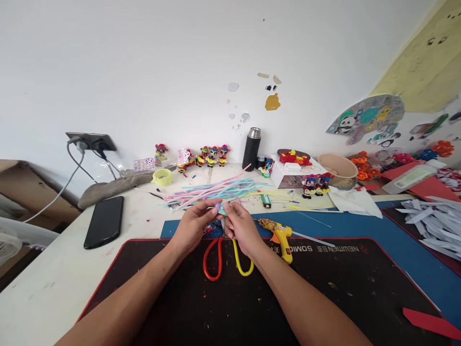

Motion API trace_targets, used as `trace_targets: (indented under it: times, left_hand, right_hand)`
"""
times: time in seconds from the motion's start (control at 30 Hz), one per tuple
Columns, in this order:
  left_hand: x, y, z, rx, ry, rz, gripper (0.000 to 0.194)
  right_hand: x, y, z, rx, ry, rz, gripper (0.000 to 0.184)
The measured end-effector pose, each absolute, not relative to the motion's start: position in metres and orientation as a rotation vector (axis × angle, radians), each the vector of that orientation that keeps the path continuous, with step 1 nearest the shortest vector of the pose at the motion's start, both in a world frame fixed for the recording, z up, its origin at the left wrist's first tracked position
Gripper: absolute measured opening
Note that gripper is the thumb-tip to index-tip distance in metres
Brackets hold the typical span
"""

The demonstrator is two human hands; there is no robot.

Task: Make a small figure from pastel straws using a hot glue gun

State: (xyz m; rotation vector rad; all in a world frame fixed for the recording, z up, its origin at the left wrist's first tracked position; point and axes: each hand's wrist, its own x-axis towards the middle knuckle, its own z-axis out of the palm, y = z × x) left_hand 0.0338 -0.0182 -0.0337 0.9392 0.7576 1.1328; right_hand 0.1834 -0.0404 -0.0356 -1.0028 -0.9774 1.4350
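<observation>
Both hands pinch a small purple-and-teal piece (221,207) above the dark mat!

Left hand (197,222) and right hand (240,225) meet fingertip to fingertip on it, right over scissors (212,260) with one red and one yellow handle; a yellow glue gun (281,236) lies just right, pastel stems (212,190) fan out behind, and a black phone (104,222) rests well to the left.

on my feed, the scissors (205,263) lie on the desk mat (173,302), the glue gun (284,235) to their right. behind them spread the pipe cleaners (216,191). the phone (104,222) lies left of the mat, on the table (43,288). behind the pipe cleaners stands the flask (251,151), left of the box (275,175); the bowl (336,166) sits right of the box.
</observation>
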Motion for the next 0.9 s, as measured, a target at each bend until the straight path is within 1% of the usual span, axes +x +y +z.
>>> trace_targets:
  times: [0.17, 0.57, 0.9]
  left_hand:
    - [0.0338, -0.0166, -0.0372, 0.977, 0.758, 1.12, 0.036]
    - [0.0353, -0.0165, -0.0352, 1.017, 0.778, 1.122, 0.04]
    - [0.0332, -0.0163, -0.0338, 0.852, 0.693, 1.139, 0.041]
  right_hand:
    - [0.1827, -0.0395, -0.0383, -1.014, -0.962, 1.439, 0.05]
    - [0.1815, -0.0388, -0.0393, -1.031, -0.937, 1.455, 0.052]
    - [0.1839, -0.0407, -0.0329, -1.01, -0.95, 1.465, 0.051]
